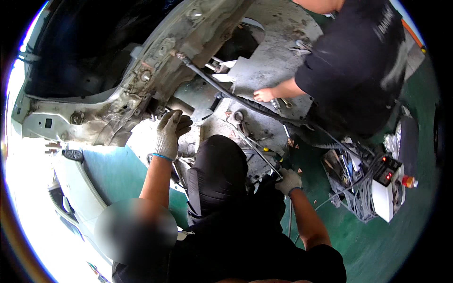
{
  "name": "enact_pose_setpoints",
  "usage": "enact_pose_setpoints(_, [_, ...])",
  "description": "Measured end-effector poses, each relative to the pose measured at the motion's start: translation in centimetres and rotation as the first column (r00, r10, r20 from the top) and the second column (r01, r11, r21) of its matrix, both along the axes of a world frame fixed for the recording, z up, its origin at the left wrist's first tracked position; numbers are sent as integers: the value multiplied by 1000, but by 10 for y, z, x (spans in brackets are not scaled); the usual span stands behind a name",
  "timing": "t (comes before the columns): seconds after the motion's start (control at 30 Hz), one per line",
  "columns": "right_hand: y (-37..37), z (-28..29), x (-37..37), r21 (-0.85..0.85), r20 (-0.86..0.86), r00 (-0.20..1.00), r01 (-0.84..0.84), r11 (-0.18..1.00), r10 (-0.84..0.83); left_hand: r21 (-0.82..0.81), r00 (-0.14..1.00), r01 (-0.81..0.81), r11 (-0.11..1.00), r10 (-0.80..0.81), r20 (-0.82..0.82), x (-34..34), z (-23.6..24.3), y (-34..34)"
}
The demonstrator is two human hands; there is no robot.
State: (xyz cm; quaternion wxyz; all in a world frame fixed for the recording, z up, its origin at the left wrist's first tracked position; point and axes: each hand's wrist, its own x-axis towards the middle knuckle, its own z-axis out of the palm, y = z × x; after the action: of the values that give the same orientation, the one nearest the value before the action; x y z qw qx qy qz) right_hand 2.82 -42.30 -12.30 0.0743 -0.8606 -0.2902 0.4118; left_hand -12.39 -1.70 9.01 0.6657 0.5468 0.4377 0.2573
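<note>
My left hand (169, 134), in a whitish work glove with darkened fingertips, is raised beside the stripped car body (118, 106). Its fingers are extended and nothing shows in it. On the right, my gloved right hand (289, 183) is closed around the lower end of a long, thin metal bar (258, 152). The bar slants up and left over the scuffed grey metal platform (259, 75), towards a dark ring-shaped part (239, 116). Its far end is hard to make out among the parts there. My dark-trousered knee (217, 165) hides some of the platform.
A thick black cable (222, 89) runs from the body frame across the platform. A co-worker in black (351, 70) reaches onto it from the right, hand (264, 95) near small metal tools. A cart (351, 174) with tools, coiled cables and a lit control box (388, 172) stands right.
</note>
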Motion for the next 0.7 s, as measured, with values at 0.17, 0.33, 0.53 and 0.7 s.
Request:
enact_pose_setpoints(0.17, [114,-54,22,22,23,986,-163,986,162,360,993,67,931,-96,64,-6,36,19])
enact_pose_setpoints(0.33, [206,-133,-2,-37,103,960,-257,966,260,827,998,62,559,-38,-49,-7,120,40])
enact_pose_setpoints(0.53, [245,-146,-15,-92,161,976,-130,987,144,953,912,290,-86,326,-248,-8,153,111])
enact_pose_setpoints(0.7, [297,-13,39,192,226,973,-12,981,-32,897,859,408,-170,404,-314,-12,127,130])
